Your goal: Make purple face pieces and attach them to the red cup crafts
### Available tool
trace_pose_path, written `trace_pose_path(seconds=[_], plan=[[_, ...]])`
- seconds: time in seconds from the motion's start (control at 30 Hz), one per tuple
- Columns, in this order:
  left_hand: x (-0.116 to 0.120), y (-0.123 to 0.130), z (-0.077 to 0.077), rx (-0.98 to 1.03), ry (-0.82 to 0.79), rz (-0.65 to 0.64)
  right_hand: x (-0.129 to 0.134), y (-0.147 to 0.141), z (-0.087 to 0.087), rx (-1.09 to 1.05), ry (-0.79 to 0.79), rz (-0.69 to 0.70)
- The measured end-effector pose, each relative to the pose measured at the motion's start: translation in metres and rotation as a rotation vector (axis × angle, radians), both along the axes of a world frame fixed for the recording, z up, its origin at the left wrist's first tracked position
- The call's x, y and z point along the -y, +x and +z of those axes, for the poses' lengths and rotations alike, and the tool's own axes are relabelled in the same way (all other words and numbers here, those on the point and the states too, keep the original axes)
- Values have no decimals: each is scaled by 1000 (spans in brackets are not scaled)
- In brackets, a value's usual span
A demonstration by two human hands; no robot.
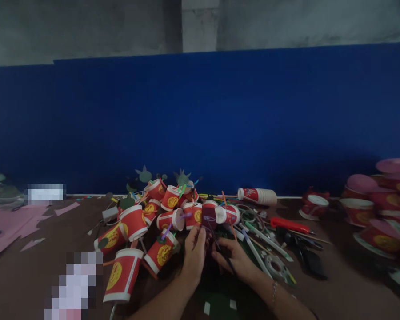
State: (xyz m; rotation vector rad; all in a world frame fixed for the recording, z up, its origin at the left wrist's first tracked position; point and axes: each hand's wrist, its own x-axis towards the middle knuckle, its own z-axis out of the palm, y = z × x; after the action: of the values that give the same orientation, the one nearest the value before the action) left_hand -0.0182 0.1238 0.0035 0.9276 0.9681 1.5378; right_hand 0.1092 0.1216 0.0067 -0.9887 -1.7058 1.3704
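Note:
My left hand (195,253) is closed, thumb and fingers pinched at the lower edge of a small dark maroon piece (209,217), which looks like paper. Just to its right, my right hand (235,258) has its fingers curled round a slim black tool (222,252). The tool slants up toward the piece; its exact kind is too dark to make out. Red-and-white paper cups (193,214) with yellow round prints lie in a heap directly behind and left of both hands, several with coloured straws (166,232) through them.
Right of my hands lie straws (253,249), a tape roll (276,266), a red-handled tool (291,225) and a black object (310,260). Stacked cups (258,195) rest at the back. More cups with pink discs (383,206) stand far right; pink sheets (11,222) lie left.

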Motion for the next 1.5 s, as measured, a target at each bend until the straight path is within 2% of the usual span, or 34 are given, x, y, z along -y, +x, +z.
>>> trace_pose_path(seconds=[0.47,0.6,0.87,1.07,1.33,1.5], plan=[[-4,-1,-9,6,18,0,-2,2,-4,31,-25,8],[-6,0,-10,27,-10,-18,-2,5,0,64,-59,23],[-6,-3,-11,-15,36,-37,-4,4,2,25,-85,39],[-4,-2,-6,5,-17,-38,-5,7,5,39,-124,38],[-2,-5,1,-53,-15,-100,-8,15,2,-13,-169,116],[-1,-4,7,-53,-27,-92,-11,17,2,-10,-186,128]])
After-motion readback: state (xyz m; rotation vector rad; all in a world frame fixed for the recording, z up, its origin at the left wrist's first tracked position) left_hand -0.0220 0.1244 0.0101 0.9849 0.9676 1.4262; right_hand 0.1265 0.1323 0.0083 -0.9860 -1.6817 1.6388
